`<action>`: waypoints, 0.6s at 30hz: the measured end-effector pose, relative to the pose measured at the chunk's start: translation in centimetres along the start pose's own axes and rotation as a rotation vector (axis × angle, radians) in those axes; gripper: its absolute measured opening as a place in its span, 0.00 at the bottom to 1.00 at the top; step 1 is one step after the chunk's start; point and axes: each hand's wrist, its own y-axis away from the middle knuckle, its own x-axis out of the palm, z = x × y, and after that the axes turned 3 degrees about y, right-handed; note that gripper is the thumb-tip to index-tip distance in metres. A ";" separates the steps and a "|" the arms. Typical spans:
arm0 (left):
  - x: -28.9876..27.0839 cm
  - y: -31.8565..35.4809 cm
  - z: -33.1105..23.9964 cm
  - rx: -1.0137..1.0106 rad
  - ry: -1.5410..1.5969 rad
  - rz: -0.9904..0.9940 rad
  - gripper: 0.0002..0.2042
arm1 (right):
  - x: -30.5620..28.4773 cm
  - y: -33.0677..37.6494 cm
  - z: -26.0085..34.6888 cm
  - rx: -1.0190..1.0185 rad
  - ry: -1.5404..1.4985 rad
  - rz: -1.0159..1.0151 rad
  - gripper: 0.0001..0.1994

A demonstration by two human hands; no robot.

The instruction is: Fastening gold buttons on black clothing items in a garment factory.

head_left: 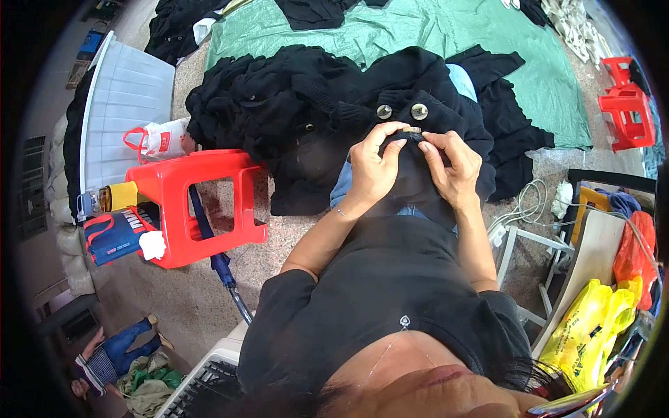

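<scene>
A black knitted garment (401,83) with large pale buttons lies over my lap. Its edge is pinched up between my two hands. Thumb and forefinger of my left hand (375,161) close on the cloth next to a button (412,129), which is seen edge-on. From the other side, my right hand (454,166) grips the same bit of fabric with bent fingers. Just beyond my fingertips, two round buttons (419,111) face up on the garment. Whether a needle or thread is in my fingers cannot be made out.
More black garments (258,104) are heaped ahead, partly on a green tarp (397,29). At left stands a red stool (188,202) with a tissue pack (118,237) and bottle, near a white bin (129,97). A dark umbrella (219,265) leans there. Yellow bags (592,334) sit right.
</scene>
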 end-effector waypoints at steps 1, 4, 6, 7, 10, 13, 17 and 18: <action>0.0 0.0 0.0 0.000 0.000 0.000 0.10 | 0.0 0.0 -0.1 -0.013 0.015 -0.001 0.07; 0.1 -0.1 -0.1 0.006 0.009 0.000 0.10 | 0.9 1.2 -0.2 0.253 -0.281 -0.024 0.06; 0.1 -0.1 0.2 -0.017 0.045 -0.006 0.10 | 1.2 1.5 -0.6 0.570 -0.850 -0.061 0.08; 0.1 -0.1 0.4 -0.017 0.045 -0.007 0.10 | 0.9 1.2 -0.6 0.680 -0.994 -0.104 0.09; 0.0 -0.1 0.5 -0.051 0.087 -0.014 0.10 | 1.4 0.2 -0.7 0.627 -0.943 -0.188 0.12; 0.1 -0.2 0.3 -0.046 0.078 0.002 0.10 | 1.4 -0.6 -1.0 0.528 -0.825 0.060 0.14; 0.1 -0.1 0.5 -0.049 0.099 -0.038 0.10 | 1.7 -0.7 -0.1 0.470 -0.633 -0.132 0.09; 0.1 -0.1 0.4 -0.053 0.109 -0.068 0.10 | 1.2 -0.4 0.2 0.412 -0.521 -0.058 0.08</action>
